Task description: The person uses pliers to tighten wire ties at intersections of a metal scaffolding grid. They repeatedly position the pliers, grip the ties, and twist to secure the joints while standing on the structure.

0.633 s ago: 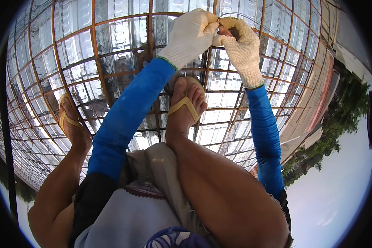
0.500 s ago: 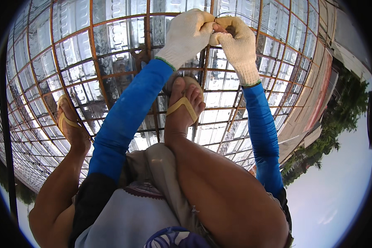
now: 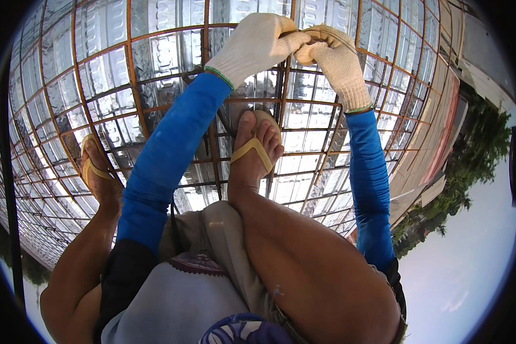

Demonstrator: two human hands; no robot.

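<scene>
Both of my hands wear off-white knit gloves and meet at the top of the view, above a rusty rebar grid (image 3: 241, 100). My left hand (image 3: 258, 47) is closed, its fingertips pinched against those of the other glove; whatever they grip is hidden. My right hand (image 3: 337, 66) is closed too, with its fingers curled inward. A thin dark wire (image 3: 341, 41) crosses the top of the right glove and seems to come from the pinched fingers. Below the hands, my right foot in a yellow-strapped flip-flop (image 3: 252, 150) rests on the grid.
Shiny ribbed metal decking (image 3: 295, 186) lies beneath the bars. My left foot, in the other flip-flop (image 3: 92, 166), stands on the grid at left. A dark upright bar (image 3: 10, 195) runs along the left edge. Boards (image 3: 424, 155) and trees (image 3: 476, 155) border the right side.
My right hand has turned and shifted slightly right, with its fingers more closed over. My left forearm has swung a little left, its fingertips still meeting the right hand.
</scene>
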